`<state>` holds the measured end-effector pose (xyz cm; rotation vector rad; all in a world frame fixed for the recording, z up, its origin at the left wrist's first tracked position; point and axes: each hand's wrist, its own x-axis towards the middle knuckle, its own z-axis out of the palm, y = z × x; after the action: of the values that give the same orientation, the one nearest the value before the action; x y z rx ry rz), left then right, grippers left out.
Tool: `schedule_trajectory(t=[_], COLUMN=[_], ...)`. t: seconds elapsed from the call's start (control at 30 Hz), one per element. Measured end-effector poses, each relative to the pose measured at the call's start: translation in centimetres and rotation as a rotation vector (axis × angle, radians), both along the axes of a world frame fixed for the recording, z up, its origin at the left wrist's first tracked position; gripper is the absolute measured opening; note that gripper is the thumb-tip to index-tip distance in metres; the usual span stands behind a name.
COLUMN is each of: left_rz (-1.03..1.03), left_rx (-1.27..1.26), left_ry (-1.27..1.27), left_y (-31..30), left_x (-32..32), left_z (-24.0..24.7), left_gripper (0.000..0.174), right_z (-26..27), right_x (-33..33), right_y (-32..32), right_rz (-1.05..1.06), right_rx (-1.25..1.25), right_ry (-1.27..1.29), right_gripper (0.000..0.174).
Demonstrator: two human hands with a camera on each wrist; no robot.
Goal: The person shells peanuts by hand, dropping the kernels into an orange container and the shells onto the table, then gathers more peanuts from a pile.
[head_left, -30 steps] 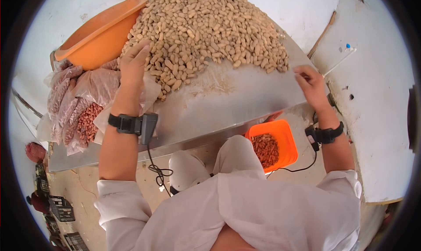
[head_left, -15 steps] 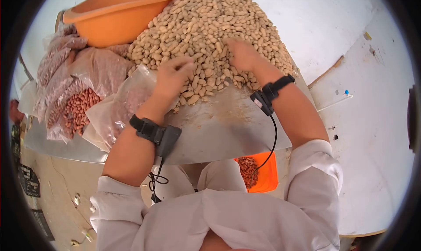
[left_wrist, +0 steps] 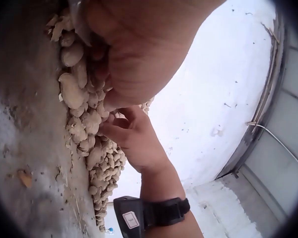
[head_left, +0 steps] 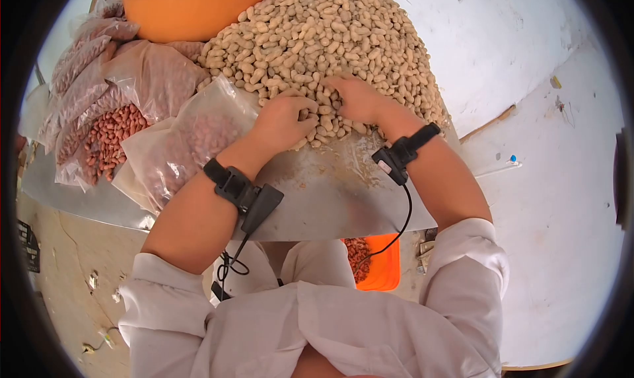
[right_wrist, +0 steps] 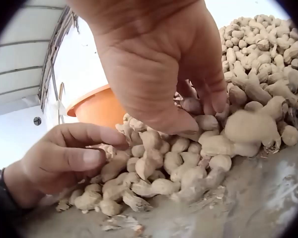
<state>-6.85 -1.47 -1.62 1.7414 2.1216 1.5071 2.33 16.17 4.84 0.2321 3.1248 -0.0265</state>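
Observation:
Unshelled peanuts (head_left: pixel 343 28) lie heaped on a metal tabletop (head_left: pixel 317 199). My right hand (head_left: pixel 360 102) reaches into the near edge of the heap. In the right wrist view its thumb and bent fingers (right_wrist: pixel 213 94) point down among the peanuts; I cannot tell whether they pinch one. Facing it, my left hand (head_left: pixel 284 121) lies at the heap's lower left edge, beside the right hand. Its thumb and forefinger (right_wrist: pixel 97 134) are extended with a gap between their tips, close against the peanuts. The left wrist view shows both hands (left_wrist: pixel 134 136) close together over the heap.
Left of the heap lie clear plastic bags (head_left: pixel 155 74) with reddish shelled peanuts (head_left: pixel 112 137). A large orange basin (head_left: pixel 191 11) stands behind them. Below the table edge is an orange bin (head_left: pixel 383 265) with reddish contents. A white wall (head_left: pixel 528 113) bounds the right side.
The right hand has come from the table's right edge to the heap's near side. The left hand has moved right, from beside the basin toward the right hand. The head view has shifted.

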Motion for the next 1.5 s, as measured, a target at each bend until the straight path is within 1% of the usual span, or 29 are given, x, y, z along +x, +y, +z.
schedule_trajectory(t=[0.1, 0.2, 0.3, 0.37, 0.43, 0.47, 0.57, 0.67, 0.77, 0.87, 0.97, 1.07, 1.17, 1.27, 1.37, 1.47, 1.5], left_rz=[-0.02, -0.047, -0.048, -0.032, -0.03, -0.031, -0.004, -0.022, -0.01, -0.023, -0.028, -0.026, -0.031, -0.04, -0.054, -0.058, -0.069], left_rx=[-0.016, 0.018, 0.048, 0.091, 0.06, 0.045, 0.067, 0.047, 0.005, 0.026, 0.023, 0.023, 0.005, -0.018, -0.017, -0.017, -0.022], left_ry=[0.02, 0.03, 0.049, 0.063, 0.06, 0.057, 0.045, 0.058, 0.079, 0.076, 0.062, 0.059, 0.083, 0.093, 0.028, 0.003, 0.002], left_y=[0.1, 0.4, 0.4, 0.3, 0.0, -0.1, 0.3, 0.3, 0.3, 0.2, 0.1, 0.1, 0.1, 0.1, 0.1, 0.1, 0.1], left_x=[0.2, 0.2, 0.2, 0.3, 0.2, 0.2, 0.2, 0.1, 0.0, 0.0, 0.1, 0.2, 0.2, 0.1, 0.2, 0.4, 0.4], left_z=[-0.2, -0.7, -0.6, -0.2, 0.3, 0.5, -0.1, -0.3, -0.2, -0.4, -0.2, -0.2, -0.3, -0.3, -0.2, -0.1, -0.1], left_gripper=[0.023, 0.022, 0.022, 0.021, 0.024, 0.026, 0.023, 0.022, 0.024, 0.023, 0.024, 0.025, 0.024, 0.023, 0.024, 0.023, 0.023], right_z=[2.7, 4.8, 4.9, 4.3, 3.7, 3.4, 2.6, 2.1, 0.9, 0.7, 0.5, 0.3, 0.8, 3.1, 3.5, -0.3, -0.9], right_x=[0.4, -1.4, -4.0, -5.6, -6.6, -6.7, -5.9, -4.0, -2.3, -0.6, 0.9, 2.1, 3.5, 4.7, 7.0, 8.5, 8.6], right_y=[-0.3, 0.7, 3.2, 4.2, 3.6, 3.2, 2.7, 2.1, 1.4, 0.7, 0.6, -0.1, -1.1, -2.7, -4.4, -2.9, -2.9], right_rz=[0.014, -0.037, -0.031, -0.08, -0.127, -0.183, -0.171, -0.069, 0.019, 0.047, 0.112, 0.118, 0.105, -0.121, -0.156, 0.011, -0.017], right_rx=[-0.076, 0.002, 0.135, 0.171, 0.18, 0.25, 0.147, 0.124, 0.167, 0.06, 0.035, -0.024, 0.037, 0.035, -0.04, 0.069, 0.085], right_ry=[-0.101, 0.045, 0.306, 0.25, 0.17, 0.129, 0.178, -0.024, -0.029, -0.003, 0.012, 0.029, 0.185, 0.047, -0.115, -0.098, -0.062], right_gripper=[0.058, 0.057, 0.061, 0.063, 0.064, 0.065, 0.069, 0.064, 0.059, 0.057, 0.057, 0.06, 0.047, 0.028, 0.017, 0.019, 0.018])
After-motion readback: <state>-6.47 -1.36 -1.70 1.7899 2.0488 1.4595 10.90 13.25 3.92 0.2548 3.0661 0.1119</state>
